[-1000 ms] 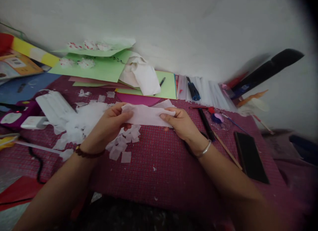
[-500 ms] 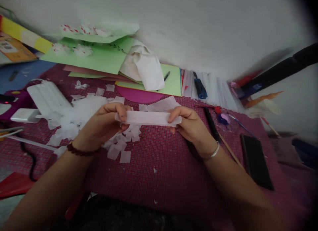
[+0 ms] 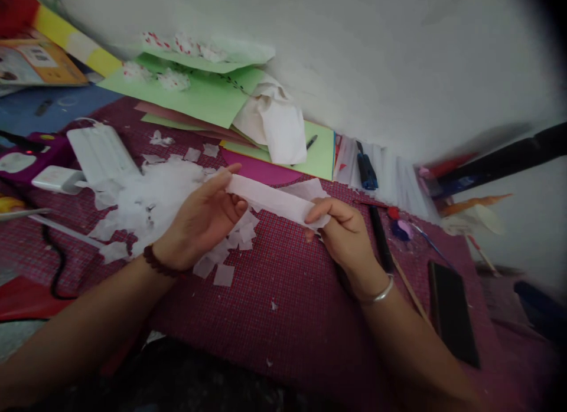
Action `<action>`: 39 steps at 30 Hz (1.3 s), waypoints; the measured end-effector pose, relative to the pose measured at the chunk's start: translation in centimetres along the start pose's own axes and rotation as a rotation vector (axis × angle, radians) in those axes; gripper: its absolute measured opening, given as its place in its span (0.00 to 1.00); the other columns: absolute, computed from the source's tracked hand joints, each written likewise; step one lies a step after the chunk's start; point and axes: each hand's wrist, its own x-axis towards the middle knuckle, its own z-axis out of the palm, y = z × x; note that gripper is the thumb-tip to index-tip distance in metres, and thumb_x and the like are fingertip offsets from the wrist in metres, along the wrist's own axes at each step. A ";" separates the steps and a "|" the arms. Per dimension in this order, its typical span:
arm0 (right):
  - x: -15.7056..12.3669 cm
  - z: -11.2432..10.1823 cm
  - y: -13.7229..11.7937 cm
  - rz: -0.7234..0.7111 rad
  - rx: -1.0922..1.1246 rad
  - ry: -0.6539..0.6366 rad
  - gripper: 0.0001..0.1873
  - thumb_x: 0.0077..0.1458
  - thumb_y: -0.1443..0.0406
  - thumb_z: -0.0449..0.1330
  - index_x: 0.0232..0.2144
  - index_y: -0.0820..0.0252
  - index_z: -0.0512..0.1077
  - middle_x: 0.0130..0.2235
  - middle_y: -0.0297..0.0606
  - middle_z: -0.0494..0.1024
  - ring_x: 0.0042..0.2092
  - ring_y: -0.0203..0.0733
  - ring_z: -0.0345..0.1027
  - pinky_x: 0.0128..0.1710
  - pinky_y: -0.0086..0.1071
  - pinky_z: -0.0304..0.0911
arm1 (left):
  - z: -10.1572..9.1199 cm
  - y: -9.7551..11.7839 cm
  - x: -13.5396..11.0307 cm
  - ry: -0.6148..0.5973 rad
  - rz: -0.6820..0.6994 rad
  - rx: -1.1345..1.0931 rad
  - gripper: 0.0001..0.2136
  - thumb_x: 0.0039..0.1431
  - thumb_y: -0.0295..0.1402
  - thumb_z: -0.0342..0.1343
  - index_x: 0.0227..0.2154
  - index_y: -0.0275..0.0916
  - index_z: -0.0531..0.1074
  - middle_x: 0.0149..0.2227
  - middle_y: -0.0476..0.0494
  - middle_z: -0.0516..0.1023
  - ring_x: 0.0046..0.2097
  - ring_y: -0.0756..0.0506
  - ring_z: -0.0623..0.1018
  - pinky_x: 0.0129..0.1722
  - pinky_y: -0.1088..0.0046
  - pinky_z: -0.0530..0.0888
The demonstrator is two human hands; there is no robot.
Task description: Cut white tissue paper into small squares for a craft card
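- Pinching the thin white strip [image 3: 274, 200] at its right-hand end, the right hand [image 3: 348, 238] sits right of the frame's centre, thumb and fingers closed on the paper; a light, flat pinch there should hold without crumpling.
- The left hand [image 3: 199, 220], left of centre, is looser, its palm partly turned up and some fingers curled. The strip's upper-left end meets its fingers, but whether they grip it cannot be told.
- The strip spans the middle of the frame between the hands, slanting down toward the right, above the checked red cloth [image 3: 283, 294].
- The paper looks flimsy, so gentle, even tension would serve better than a hard pull, which could tear it.
- Lining up the long edges before pressing would keep any crease straight; a fingertip run slowly along the strip should flatten it.
- Just behind the strip, a flat white sheet [image 3: 312, 188] lies on the cloth; it is best kept from catching on the right fingers.
- Loose paper squares [image 3: 224, 275] below left of centre and a white heap [image 3: 172, 182] farther left could scatter, so the left wrist should move calmly.
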 end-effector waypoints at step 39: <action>-1.2 -0.3 -1.4 -0.280 -0.423 -0.225 0.14 0.60 0.75 0.50 0.34 0.57 0.73 0.31 0.32 0.73 0.35 0.35 0.69 0.36 0.32 0.63 | 0.9 -0.7 -0.9 0.148 -0.184 0.018 0.10 0.50 0.15 0.57 0.19 0.33 0.72 0.21 0.51 0.73 0.22 0.56 0.70 0.19 0.84 0.66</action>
